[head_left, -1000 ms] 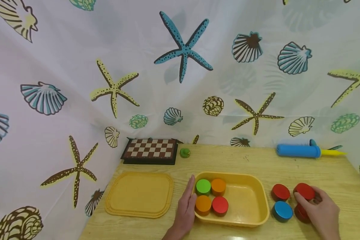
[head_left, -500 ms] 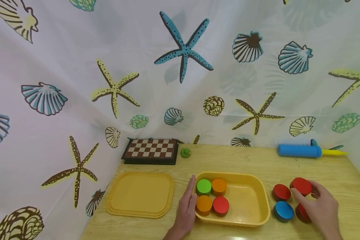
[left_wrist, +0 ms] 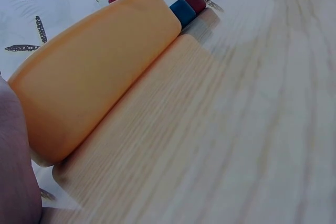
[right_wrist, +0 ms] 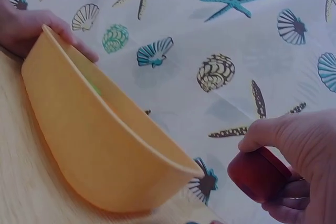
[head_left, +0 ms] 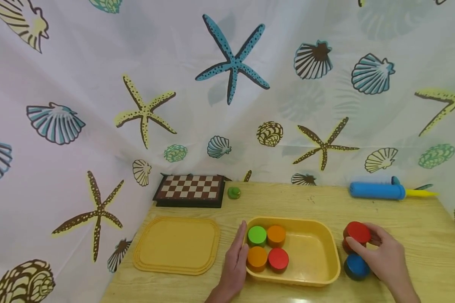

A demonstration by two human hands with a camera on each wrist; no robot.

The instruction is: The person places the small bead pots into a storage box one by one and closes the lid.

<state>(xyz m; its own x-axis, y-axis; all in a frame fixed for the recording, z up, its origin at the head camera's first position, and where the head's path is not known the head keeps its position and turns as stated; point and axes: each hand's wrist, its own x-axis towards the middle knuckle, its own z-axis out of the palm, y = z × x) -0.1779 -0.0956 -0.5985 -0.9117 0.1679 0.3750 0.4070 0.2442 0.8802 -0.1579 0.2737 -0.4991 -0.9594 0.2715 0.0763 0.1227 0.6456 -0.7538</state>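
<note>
In the head view my right hand [head_left: 383, 252] pinches a small round red tub [head_left: 357, 232] between thumb and fingers, raised beside the yellow bin [head_left: 335, 256]. Below it are a second red tub [head_left: 348, 248], partly covered, and a blue tub [head_left: 356, 267]. The right wrist view shows the held red tub [right_wrist: 257, 177] tilted in the fingers, clear of the bin's wall. My left hand [head_left: 233, 263] rests with straight fingers against the bin's left end. At that end of the bin sit a green tub [head_left: 257, 236], two orange tubs [head_left: 276, 236] and a red one [head_left: 278, 260].
A flat yellow lid [head_left: 176, 246] lies left of the bin. Behind it are a folded checkerboard case [head_left: 189, 188] and a small green figure [head_left: 234, 193]. A blue hand pump [head_left: 377, 190] with a yellow nozzle lies at the back right, before the patterned cloth.
My right hand has lifted the red tub off another red one and carried it left, over the red tub beside the bin. The left hand has stayed put.
</note>
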